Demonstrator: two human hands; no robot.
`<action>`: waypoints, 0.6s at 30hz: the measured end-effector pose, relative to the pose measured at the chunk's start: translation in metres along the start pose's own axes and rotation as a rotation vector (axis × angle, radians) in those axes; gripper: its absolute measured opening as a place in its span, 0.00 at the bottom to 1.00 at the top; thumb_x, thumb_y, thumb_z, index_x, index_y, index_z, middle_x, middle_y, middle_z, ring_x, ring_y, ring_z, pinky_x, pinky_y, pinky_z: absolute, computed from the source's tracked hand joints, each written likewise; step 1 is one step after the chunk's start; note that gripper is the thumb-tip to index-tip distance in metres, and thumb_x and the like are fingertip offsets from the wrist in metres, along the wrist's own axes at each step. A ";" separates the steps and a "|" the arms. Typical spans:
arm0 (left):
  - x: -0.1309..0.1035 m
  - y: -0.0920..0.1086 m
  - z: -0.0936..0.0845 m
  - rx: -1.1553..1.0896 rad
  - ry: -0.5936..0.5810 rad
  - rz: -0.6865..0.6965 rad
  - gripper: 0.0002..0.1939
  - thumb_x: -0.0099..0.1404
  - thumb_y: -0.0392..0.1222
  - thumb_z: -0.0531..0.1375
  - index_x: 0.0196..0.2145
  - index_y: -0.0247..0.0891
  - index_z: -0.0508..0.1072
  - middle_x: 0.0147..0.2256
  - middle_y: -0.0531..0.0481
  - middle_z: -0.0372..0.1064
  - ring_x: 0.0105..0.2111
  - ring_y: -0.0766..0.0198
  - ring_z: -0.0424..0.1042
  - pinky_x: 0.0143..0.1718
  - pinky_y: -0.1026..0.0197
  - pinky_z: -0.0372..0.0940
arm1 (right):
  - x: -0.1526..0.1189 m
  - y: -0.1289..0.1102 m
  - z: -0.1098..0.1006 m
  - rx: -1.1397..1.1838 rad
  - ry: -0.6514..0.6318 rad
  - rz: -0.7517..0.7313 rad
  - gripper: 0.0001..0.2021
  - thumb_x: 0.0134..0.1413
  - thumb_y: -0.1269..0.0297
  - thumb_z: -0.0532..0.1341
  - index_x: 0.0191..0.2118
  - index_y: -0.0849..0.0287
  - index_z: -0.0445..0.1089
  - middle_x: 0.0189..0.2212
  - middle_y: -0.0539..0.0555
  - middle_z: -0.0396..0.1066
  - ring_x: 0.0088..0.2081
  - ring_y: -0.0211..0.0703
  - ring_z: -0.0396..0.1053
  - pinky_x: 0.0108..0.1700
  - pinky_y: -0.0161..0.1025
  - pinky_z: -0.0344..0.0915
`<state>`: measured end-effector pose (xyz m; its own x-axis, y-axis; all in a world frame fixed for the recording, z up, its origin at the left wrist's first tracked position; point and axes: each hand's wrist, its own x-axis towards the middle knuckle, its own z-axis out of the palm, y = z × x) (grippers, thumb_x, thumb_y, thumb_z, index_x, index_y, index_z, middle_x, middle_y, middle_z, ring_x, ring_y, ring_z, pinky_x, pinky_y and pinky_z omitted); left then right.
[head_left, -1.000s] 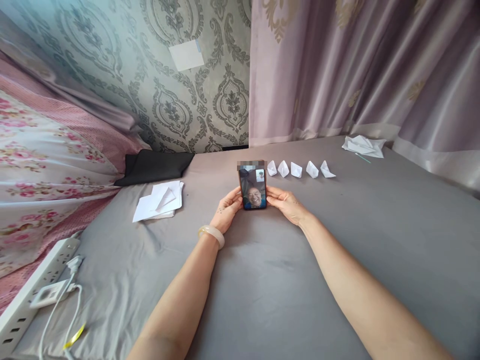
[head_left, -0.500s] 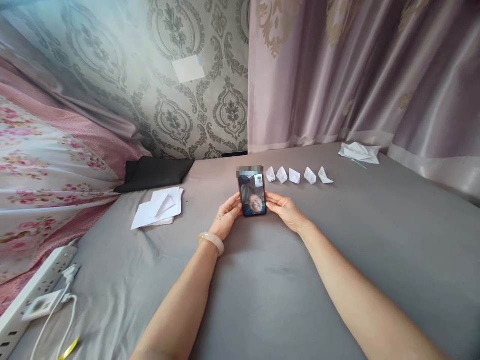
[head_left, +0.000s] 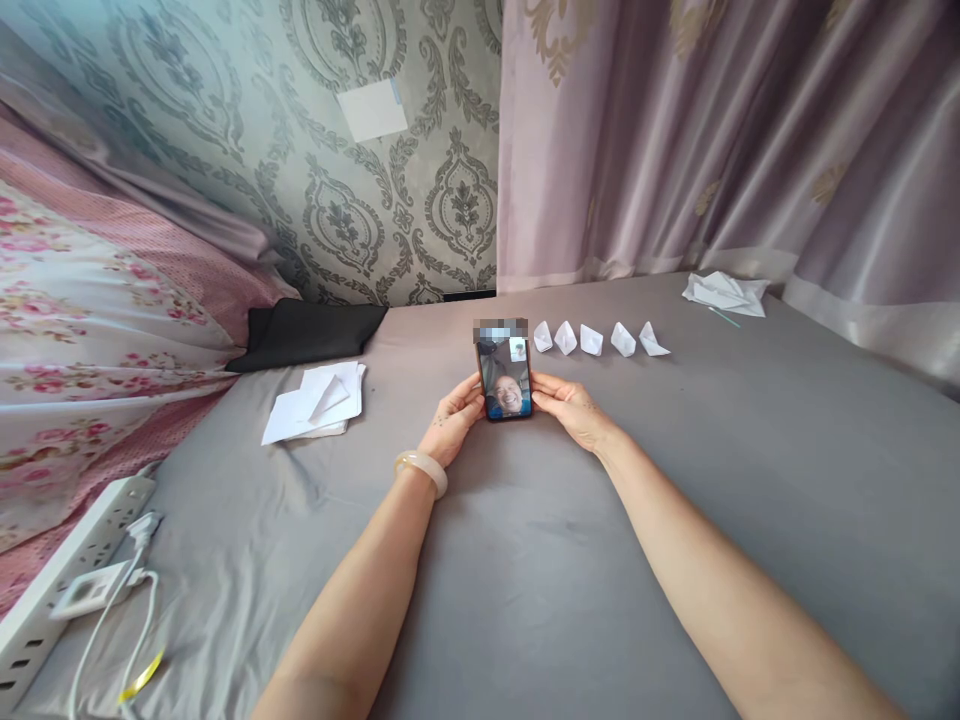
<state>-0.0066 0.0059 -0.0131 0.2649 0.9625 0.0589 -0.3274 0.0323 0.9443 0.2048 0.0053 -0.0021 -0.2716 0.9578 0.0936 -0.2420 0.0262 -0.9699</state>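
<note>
A smartphone [head_left: 508,365] stands upright, screen towards me, above the grey bed sheet [head_left: 510,600]. Its screen shows a video call with a person and a small inset picture at the top right. My left hand [head_left: 454,415], with a pale bangle [head_left: 421,470] at the wrist, grips the phone's left edge. On the opposite edge, my right hand [head_left: 574,408] is closed with fingers and thumb against the phone. Just right of the phone, several folded white paper shapes [head_left: 591,340] stand in a row.
White paper sheets [head_left: 289,418] lie at the left, near a black cloth [head_left: 315,335]. A power strip [head_left: 82,560] with cables runs along the left edge. More folded paper [head_left: 726,293] sits at the back right by the curtain [head_left: 637,150].
The whole view has shifted slightly, so the bed and hands appear a little higher. Both hands keep their hold on the phone.
</note>
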 end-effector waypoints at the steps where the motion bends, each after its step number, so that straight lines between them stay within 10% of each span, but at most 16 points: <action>1: 0.000 0.000 0.000 0.000 -0.005 0.003 0.31 0.59 0.44 0.66 0.59 0.40 0.67 0.53 0.42 0.72 0.51 0.53 0.71 0.55 0.51 0.62 | 0.000 0.000 0.000 -0.005 -0.004 0.000 0.24 0.48 0.57 0.69 0.53 0.51 0.73 0.55 0.53 0.71 0.59 0.54 0.65 0.63 0.55 0.57; 18: -0.001 0.003 0.003 0.006 -0.012 -0.007 0.34 0.56 0.44 0.68 0.59 0.39 0.67 0.53 0.40 0.72 0.53 0.50 0.70 0.57 0.49 0.60 | -0.001 0.000 0.001 -0.017 0.014 0.014 0.23 0.50 0.51 0.68 0.52 0.50 0.74 0.52 0.51 0.74 0.55 0.54 0.69 0.63 0.55 0.58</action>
<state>-0.0046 0.0046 -0.0097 0.2778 0.9590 0.0559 -0.3200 0.0375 0.9467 0.2041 0.0039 -0.0022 -0.2616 0.9621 0.0770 -0.2228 0.0174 -0.9747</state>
